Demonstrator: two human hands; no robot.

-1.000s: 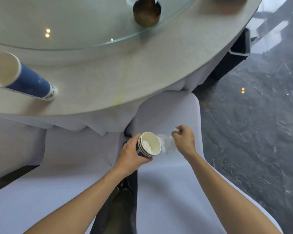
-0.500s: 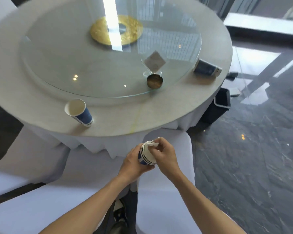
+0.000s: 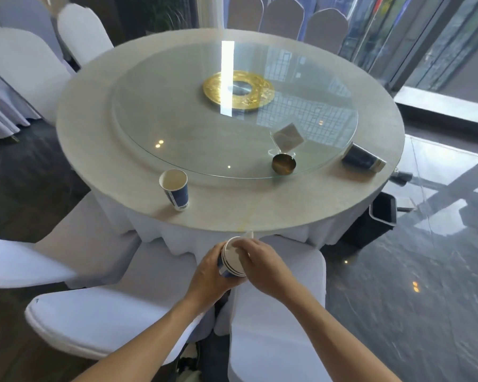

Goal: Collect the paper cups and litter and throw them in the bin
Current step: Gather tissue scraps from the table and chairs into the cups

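My left hand (image 3: 209, 274) grips a stack of blue-and-white paper cups (image 3: 232, 261) below the near table edge. My right hand (image 3: 262, 264) lies over the stack's mouth, fingers pressed into it on crumpled white litter that is almost hidden. A single paper cup (image 3: 175, 188) stands upright on the round table (image 3: 260, 210), left of centre near the front rim. Another blue cup (image 3: 363, 160) lies on its side at the table's right edge. A dark bin (image 3: 381, 213) stands on the floor beyond the table's right side.
A glass turntable (image 3: 193, 133) carries a small brass holder (image 3: 283, 164) with a card. White-covered chairs (image 3: 276, 321) stand close in front of me, and others (image 3: 25, 64) surround the table. Glossy dark floor (image 3: 411, 299) lies to the right.
My right hand brought the white litter from beside the cup stack over its mouth and pushed it in. My view lifted from the chair seat up across the whole table.
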